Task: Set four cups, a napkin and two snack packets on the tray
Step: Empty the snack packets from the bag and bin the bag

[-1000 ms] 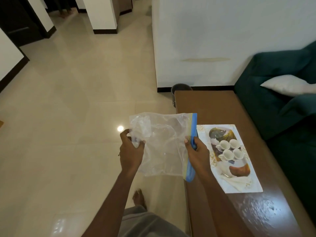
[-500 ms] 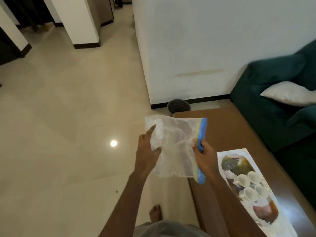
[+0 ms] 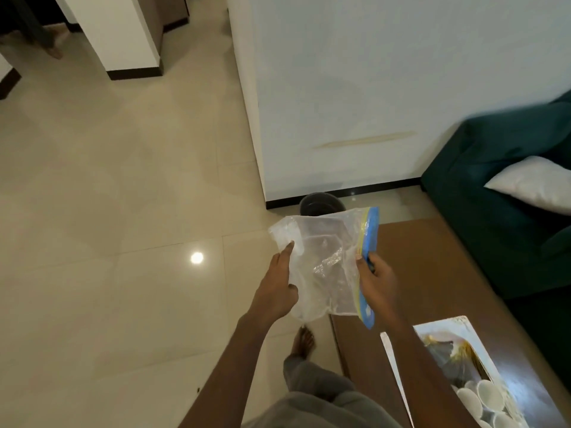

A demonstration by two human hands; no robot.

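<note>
While cups [image 3: 488, 393] sit on the tray [image 3: 392, 366] on the counter [image 3: 432, 273], the left hand [image 3: 278, 288] pinches a clear bag [image 3: 324, 264] at its base and the right hand [image 3: 375, 279] grips its blue zip edge, apparently to pull it flat

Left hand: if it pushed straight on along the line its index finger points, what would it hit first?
The clear zip bag: the left hand has its index fingertip on it. Past the bag's top corner, that line runs toward the dark bin by the wall, though depth is unclear.
</note>
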